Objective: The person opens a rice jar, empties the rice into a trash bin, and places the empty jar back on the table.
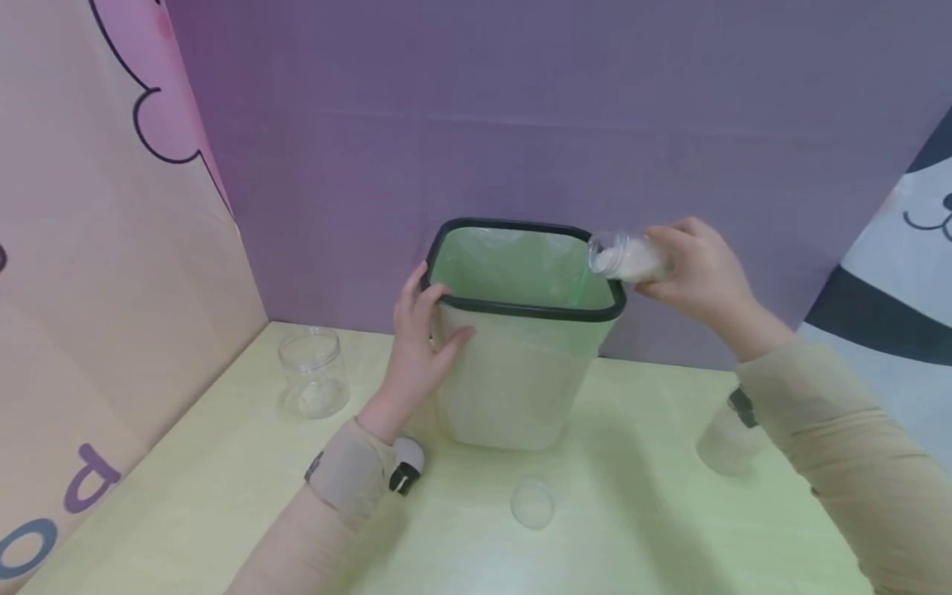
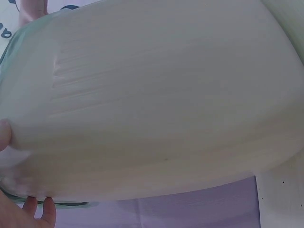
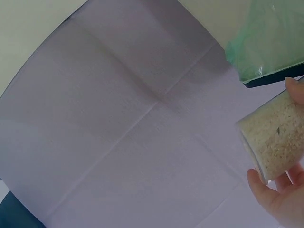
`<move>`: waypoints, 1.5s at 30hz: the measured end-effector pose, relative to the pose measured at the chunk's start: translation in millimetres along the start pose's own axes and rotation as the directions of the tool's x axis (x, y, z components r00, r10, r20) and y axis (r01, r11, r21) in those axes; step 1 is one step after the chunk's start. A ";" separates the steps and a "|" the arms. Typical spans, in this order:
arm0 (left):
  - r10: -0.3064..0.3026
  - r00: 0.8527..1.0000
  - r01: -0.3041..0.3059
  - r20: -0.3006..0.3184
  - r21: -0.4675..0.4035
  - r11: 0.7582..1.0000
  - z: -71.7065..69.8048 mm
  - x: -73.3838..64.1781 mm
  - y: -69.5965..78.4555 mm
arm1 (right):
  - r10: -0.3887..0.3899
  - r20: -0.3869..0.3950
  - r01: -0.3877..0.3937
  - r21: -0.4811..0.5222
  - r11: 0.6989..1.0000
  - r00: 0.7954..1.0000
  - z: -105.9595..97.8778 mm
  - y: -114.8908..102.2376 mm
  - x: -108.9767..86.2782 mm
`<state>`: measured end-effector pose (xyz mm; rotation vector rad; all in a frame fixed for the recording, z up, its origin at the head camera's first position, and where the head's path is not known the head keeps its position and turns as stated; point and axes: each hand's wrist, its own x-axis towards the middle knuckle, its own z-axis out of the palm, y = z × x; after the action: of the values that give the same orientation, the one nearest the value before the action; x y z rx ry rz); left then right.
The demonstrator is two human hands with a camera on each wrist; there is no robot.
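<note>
The right hand (image 1: 699, 268) grips a clear jar of pale grains (image 1: 632, 259), its long axis running left to right, mouth leftward at the right rim of the lined trash bin (image 1: 513, 380); the left hand (image 1: 420, 343) holds the left rim.

**Jar (image 1: 641, 259) tipped at a bin's (image 1: 513, 380) rim (image 1: 528, 310)**

The left hand (image 1: 424, 337) holds the green-lined bin at nine o'clock. At two o'clock, the right hand (image 1: 697, 268) grips the jar nearly sideways, whitish contents inside. A clear disc (image 1: 532, 504) lies at six; a second jar (image 1: 316, 376) stands beyond, at nine.
</note>
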<state>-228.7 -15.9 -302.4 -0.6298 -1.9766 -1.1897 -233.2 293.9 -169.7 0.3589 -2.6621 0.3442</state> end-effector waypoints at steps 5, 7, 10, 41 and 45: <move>0.001 1.000 -0.001 0.001 0.004 1.000 1.3 -0.4 -1.7 | -0.013 -0.021 0.013 -0.009 1.000 1.000 0.8 -0.2 -0.8; -0.002 1.000 0.002 -0.001 0.003 1.000 1.6 -0.4 -2.1 | -0.024 -0.031 0.023 -0.018 1.000 0.999 1.1 -0.2 -0.8; -0.008 1.000 0.008 -0.002 -0.001 1.000 1.8 0.0 -2.6 | -0.043 -0.051 0.042 -0.032 0.999 0.998 1.6 -0.3 -0.5; -0.016 1.000 0.016 -0.006 -0.011 1.000 6.0 2.4 -2.5 | -0.099 -0.144 0.085 -0.098 0.992 0.985 5.6 0.3 2.1; -0.017 1.000 0.017 -0.008 -0.014 1.000 6.3 2.1 -3.1 | -0.112 -0.154 0.097 -0.103 0.990 0.982 6.7 0.9 2.4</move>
<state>-234.3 -11.5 -304.3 -0.6153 -1.9718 -1.2160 -238.1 292.3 -174.7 0.4212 -2.4819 0.2039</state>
